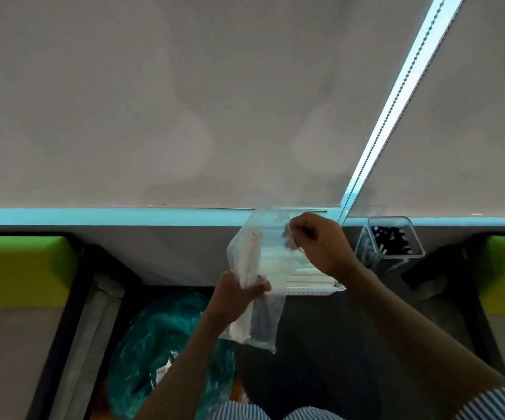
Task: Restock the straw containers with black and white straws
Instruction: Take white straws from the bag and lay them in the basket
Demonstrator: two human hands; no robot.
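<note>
dim soft daylight, cyan glow under the blind (184, 101) — soft blur throughout, wide-angle bending at edges

In front of you a grey ledge (166, 253) runs under the window blind. On it at your right stands a clear container (389, 245) of black straws, and just left of that a white tray (314, 284) of white straws

Grey roller blind (154, 101) with bead chain (396, 107); crumpled teal plastic bag (166, 344) below; green-yellow cushions (17, 268) either side
</note>
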